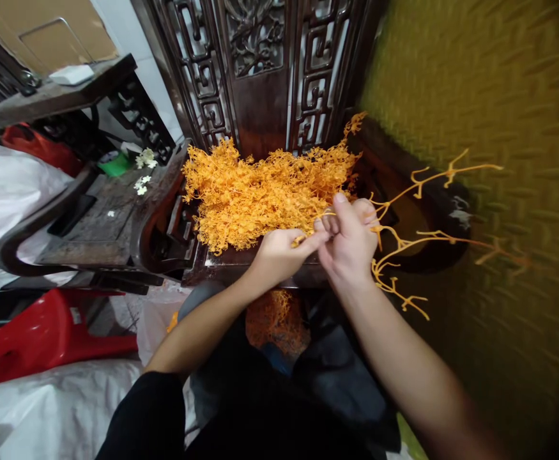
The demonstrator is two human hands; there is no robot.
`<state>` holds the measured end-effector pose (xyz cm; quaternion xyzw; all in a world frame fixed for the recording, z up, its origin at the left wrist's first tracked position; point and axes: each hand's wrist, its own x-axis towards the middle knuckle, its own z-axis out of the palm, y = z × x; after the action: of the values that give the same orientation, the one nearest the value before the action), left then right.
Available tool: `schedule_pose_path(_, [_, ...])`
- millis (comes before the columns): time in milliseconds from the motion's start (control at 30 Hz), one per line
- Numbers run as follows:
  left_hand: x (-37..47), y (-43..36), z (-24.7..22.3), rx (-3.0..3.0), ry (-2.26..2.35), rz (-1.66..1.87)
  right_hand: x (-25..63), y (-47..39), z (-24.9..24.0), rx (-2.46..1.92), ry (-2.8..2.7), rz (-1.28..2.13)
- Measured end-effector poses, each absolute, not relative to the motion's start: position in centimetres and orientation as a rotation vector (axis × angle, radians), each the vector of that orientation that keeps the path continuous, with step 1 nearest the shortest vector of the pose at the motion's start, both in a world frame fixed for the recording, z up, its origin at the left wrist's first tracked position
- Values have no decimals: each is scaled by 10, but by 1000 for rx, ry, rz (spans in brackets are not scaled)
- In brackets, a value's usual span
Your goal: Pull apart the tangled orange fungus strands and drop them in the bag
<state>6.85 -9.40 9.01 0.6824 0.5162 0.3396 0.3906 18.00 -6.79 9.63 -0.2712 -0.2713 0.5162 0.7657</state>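
Head view, right grip (349, 237) closed round thin, forked orange stems (406, 241), left grip (291, 252) pinching at them, frizzy orange heap (260, 195).

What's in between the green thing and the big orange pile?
Little pale pieces and a dark wooden chair arm lie between them, in the head view.

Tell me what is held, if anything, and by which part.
The right hand grips orange branching stems by their gathered ends; the left hand pinches a small orange tip.
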Motion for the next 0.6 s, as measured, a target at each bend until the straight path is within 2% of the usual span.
schedule_pose_path(100, [66,-88,89,1621,1206,925,179,-66,94,-588,-581,1061])
schedule_pose_path(200, [64,-105,103,1644,1027,819,194,-48,85,-659,-517,995])
schedule_pose_path(333, [64,-139,131,1841,186,378,227,-16,71,-797,-394,941])
schedule_pose_path(367, [63,-142,136,1851,94,319,233,-11,69,-815,-386,946])
schedule_pose_path(433, [57,-138,138,1863,233,356,241,-8,68,-816,-422,982])
schedule_pose_path(600, [28,-95,117,1671,993,756,232,-33,85,-739,-637,1146])
